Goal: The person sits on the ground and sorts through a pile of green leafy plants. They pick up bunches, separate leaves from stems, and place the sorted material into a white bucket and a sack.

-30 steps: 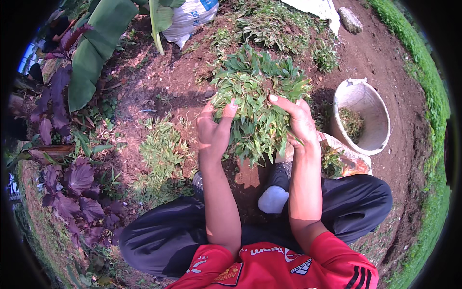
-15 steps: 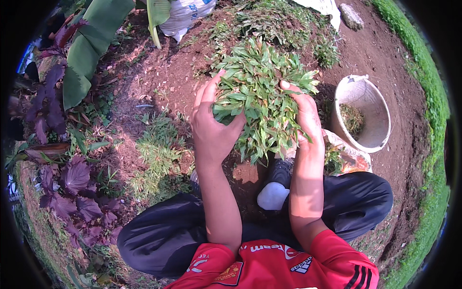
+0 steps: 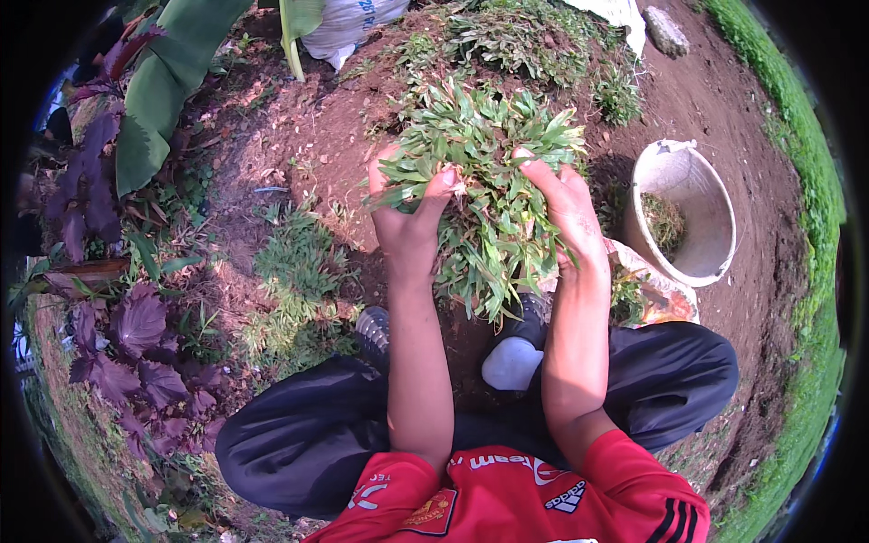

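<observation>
A clump of grass turf (image 3: 489, 172), with broad green blades and some browned tips, is held up in front of me over bare soil. My left hand (image 3: 409, 222) grips its left side, the thumb pressed on top among the blades and the other fingers partly hidden beneath. On the right side, my right hand (image 3: 566, 204) clasps the clump with its thumb on top; its remaining fingers are mostly covered. The underside of the turf cannot be seen.
At right stands a whitish bucket (image 3: 715, 217) with dry grass inside, beside a pale sack (image 3: 665, 299). More turf (image 3: 516, 45) lies beyond the clump. A stone (image 3: 667, 32) sits far right. Purple-leaved plants (image 3: 140, 326) and a large banana leaf (image 3: 167, 90) edge the left.
My left hand has shifted its hold, its thumb now up on the turf's top. The clump has tilted and bunched between my hands. My right hand has moved slightly.
</observation>
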`<move>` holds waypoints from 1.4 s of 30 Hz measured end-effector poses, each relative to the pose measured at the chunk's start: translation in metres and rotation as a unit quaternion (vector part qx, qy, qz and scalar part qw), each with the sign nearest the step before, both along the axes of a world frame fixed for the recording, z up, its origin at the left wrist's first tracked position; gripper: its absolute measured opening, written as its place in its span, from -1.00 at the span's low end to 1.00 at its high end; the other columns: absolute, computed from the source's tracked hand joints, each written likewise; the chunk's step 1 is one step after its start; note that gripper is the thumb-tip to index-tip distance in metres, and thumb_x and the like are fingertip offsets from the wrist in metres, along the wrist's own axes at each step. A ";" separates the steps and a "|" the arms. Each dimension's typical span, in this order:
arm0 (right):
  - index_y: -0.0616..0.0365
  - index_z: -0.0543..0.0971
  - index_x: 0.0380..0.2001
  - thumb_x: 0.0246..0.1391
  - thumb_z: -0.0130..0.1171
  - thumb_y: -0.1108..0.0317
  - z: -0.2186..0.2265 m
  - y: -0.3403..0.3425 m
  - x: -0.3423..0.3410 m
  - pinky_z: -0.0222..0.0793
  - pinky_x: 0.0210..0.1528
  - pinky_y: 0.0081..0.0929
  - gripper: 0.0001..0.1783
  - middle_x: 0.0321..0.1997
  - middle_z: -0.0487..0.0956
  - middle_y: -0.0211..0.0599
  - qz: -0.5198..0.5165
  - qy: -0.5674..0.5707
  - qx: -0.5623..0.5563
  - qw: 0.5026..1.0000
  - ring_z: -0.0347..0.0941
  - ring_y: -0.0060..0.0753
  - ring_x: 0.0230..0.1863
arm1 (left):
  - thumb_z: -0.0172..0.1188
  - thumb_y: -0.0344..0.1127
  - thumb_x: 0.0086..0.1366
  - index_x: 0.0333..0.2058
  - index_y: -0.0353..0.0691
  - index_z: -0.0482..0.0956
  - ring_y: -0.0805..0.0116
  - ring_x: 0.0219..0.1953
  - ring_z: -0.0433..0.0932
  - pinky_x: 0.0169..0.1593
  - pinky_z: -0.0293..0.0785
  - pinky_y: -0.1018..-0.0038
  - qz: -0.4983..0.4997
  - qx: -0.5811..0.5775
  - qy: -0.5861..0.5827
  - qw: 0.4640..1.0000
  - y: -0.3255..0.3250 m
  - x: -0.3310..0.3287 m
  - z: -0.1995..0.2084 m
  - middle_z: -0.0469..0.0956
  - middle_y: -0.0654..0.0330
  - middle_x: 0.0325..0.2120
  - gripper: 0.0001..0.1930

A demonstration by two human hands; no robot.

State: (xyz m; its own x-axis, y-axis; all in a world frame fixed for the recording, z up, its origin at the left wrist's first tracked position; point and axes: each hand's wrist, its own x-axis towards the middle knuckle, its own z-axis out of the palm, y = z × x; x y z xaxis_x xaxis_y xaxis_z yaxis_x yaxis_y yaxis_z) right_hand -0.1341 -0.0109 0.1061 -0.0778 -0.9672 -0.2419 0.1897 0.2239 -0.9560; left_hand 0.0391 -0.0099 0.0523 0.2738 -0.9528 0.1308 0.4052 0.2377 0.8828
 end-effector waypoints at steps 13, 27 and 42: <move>0.05 0.71 -0.15 -0.20 0.56 0.34 0.077 0.026 -0.015 0.48 0.19 -0.16 -0.56 0.15 0.59 -0.13 -0.007 0.480 -0.380 0.791 0.55 -0.02 0.17 | 0.43 -0.43 0.30 0.11 -0.30 0.41 0.46 -0.16 0.61 -0.05 0.55 0.51 0.057 0.030 0.052 0.997 0.005 -0.028 -0.005 0.64 0.18 -0.13 -0.52; 0.02 0.80 -0.33 -0.13 0.51 0.42 0.059 0.014 0.006 0.56 -0.10 -0.33 -0.79 0.03 0.65 -0.36 0.090 0.511 -0.341 0.784 0.66 -0.25 -0.14 | 0.36 -0.55 0.30 0.12 -0.31 0.39 0.37 -0.14 0.63 -0.06 0.60 0.47 0.063 -0.003 0.198 0.978 -0.001 -0.026 -0.015 0.61 0.10 -0.12 -0.54; 0.06 0.82 -0.33 -0.23 0.50 0.55 0.071 0.019 -0.018 0.53 0.20 -0.17 -0.72 0.24 0.57 -0.16 0.164 0.449 -0.336 0.812 0.57 -0.14 0.20 | 0.39 -0.48 0.30 0.10 -0.30 0.41 0.42 -0.12 0.60 0.00 0.58 0.47 0.082 0.004 0.120 0.989 0.010 -0.026 0.008 0.61 0.15 -0.13 -0.54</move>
